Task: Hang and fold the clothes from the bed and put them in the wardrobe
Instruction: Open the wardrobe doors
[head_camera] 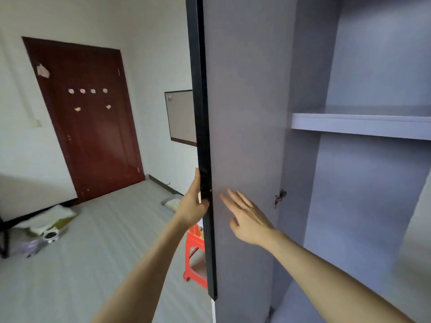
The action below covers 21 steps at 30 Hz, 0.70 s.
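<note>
The grey wardrobe (373, 206) stands open on the right, with a bare shelf (359, 125) at mid height and no clothes visible inside. Its left door (245, 113) is swung out towards me, black edge (203, 136) facing the camera. My left hand (193, 203) grips that black edge from the outer side, thumb curled round it. My right hand (245, 217) lies flat with straight fingers against the door's grey inner face, just left of a metal hinge (279, 197). No clothes from the bed are in view.
A red plastic stool (194, 255) stands behind the door near the floor. A dark red room door (86, 117) is at the back left. Bags and a white pillow-like bundle (44, 224) lie on the grey striped floor at left. A framed board (180, 116) hangs on the wall.
</note>
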Tool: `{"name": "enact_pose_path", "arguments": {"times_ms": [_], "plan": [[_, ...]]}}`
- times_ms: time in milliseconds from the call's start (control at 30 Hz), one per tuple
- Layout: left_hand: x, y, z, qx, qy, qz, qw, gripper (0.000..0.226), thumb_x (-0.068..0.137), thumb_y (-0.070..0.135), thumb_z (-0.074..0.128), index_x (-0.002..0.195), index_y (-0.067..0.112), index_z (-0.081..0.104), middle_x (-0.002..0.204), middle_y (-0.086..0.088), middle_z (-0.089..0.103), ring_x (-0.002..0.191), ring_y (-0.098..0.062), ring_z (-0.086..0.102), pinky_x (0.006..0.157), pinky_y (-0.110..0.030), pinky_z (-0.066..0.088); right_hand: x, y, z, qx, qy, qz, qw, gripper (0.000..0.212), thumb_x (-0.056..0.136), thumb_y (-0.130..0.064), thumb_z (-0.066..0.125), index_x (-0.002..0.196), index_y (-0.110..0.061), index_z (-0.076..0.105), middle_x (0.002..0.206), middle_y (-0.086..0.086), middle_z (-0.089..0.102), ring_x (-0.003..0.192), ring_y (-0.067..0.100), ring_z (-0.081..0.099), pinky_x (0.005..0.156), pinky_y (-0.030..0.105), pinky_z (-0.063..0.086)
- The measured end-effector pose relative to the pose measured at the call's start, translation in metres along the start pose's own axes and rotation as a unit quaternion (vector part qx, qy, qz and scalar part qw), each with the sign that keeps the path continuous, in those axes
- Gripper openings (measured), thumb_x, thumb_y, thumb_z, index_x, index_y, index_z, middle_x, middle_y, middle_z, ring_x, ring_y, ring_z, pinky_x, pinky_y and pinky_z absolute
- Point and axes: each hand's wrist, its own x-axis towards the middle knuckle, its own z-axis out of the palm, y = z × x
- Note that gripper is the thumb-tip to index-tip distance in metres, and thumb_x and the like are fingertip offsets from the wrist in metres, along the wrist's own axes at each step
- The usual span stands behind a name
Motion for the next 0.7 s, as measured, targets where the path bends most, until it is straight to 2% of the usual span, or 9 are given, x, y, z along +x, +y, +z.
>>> {"name": "enact_pose_path", "arguments": {"times_ms": [67,133,200,300,367,433,500,567,700], "plan": [[0.003,0.002,-0.007,0.039,0.029,-0.021,0.999,0.081,0.090,-0.006,0.047,0.148,0.033,0.007,0.145,0.016,0.036,0.134,-0.013,0.037,0.103,-0.024,0.036,0.006,0.000,-0.001,0.000,0.006,0.003,1.000,0.063,0.097,-0.017,0.035,0.151,-0.027,0.006,0.159,-0.002,-0.007,0.146,0.016,-0.008,0.119,0.038,0.007],[0.000,0.009,0.000,0.095,0.122,-0.022,0.988,0.070,0.090,-0.001,0.048,0.149,0.023,0.020,0.149,0.004,0.037,0.135,-0.018,0.037,0.104,-0.027,0.036,0.006,0.008,-0.003,-0.006,0.038,-0.006,0.999,0.056,0.097,-0.015,0.036,0.150,-0.020,0.018,0.159,0.000,0.008,0.146,0.016,0.003,0.118,0.032,0.009],[-0.005,0.016,0.018,0.147,0.218,0.041,0.964,0.059,0.087,0.000,0.048,0.143,0.012,0.037,0.148,-0.005,0.038,0.135,-0.023,0.037,0.109,-0.036,0.036,0.001,0.020,-0.009,0.000,0.075,-0.011,0.997,0.050,0.094,-0.013,0.036,0.144,-0.012,0.035,0.152,0.003,0.031,0.142,0.016,0.021,0.113,0.028,0.019],[-0.005,0.022,0.054,0.219,0.266,0.124,0.930,0.046,0.081,0.011,0.047,0.126,0.008,0.053,0.136,-0.014,0.047,0.127,-0.033,0.038,0.102,-0.042,0.040,-0.014,0.045,-0.022,-0.031,0.176,-0.026,0.984,0.046,0.081,-0.017,0.034,0.114,-0.006,0.065,0.114,0.007,0.065,0.112,0.021,0.060,0.089,0.031,0.048],[0.001,0.028,0.073,0.252,0.282,0.134,0.916,0.041,0.080,0.018,0.045,0.119,0.011,0.058,0.132,-0.013,0.049,0.128,-0.038,0.031,0.097,-0.046,0.042,-0.030,0.069,-0.032,-0.037,0.217,-0.014,0.975,0.037,0.078,-0.016,0.040,0.098,-0.008,0.070,0.096,0.004,0.069,0.095,0.023,0.067,0.077,0.034,0.053],[0.011,0.036,0.094,0.271,0.301,0.149,0.902,0.039,0.079,0.014,0.049,0.117,0.012,0.059,0.136,-0.015,0.047,0.135,-0.041,0.023,0.099,-0.048,0.036,-0.050,0.098,-0.047,-0.057,0.236,0.014,0.970,0.030,0.077,-0.012,0.048,0.096,-0.009,0.071,0.093,0.003,0.069,0.094,0.023,0.067,0.075,0.035,0.053],[0.023,0.048,0.122,0.291,0.271,0.196,0.896,0.043,0.076,0.007,0.052,0.119,0.011,0.058,0.140,-0.016,0.044,0.139,-0.038,0.021,0.101,-0.048,0.033,-0.073,0.128,-0.066,-0.091,0.255,0.043,0.962,0.033,0.079,-0.015,0.042,0.094,-0.010,0.071,0.090,0.002,0.069,0.089,0.022,0.067,0.071,0.033,0.053],[0.038,0.060,0.152,0.278,0.213,0.237,0.906,0.045,0.074,0.004,0.054,0.119,0.008,0.058,0.138,-0.017,0.047,0.136,-0.035,0.028,0.098,-0.049,0.039,-0.092,0.155,-0.085,-0.111,0.263,0.060,0.957,0.039,0.079,-0.019,0.036,0.093,-0.009,0.071,0.088,0.002,0.069,0.085,0.022,0.067,0.070,0.032,0.054],[0.074,0.095,0.221,0.229,0.093,0.225,0.942,0.044,0.076,0.005,0.055,0.120,0.004,0.058,0.133,-0.018,0.051,0.123,-0.038,0.048,0.093,-0.048,0.044,-0.135,0.209,-0.123,-0.146,0.277,0.116,0.943,0.040,0.076,-0.019,0.036,0.092,-0.009,0.071,0.086,0.003,0.069,0.084,0.022,0.066,0.071,0.032,0.054]]}}
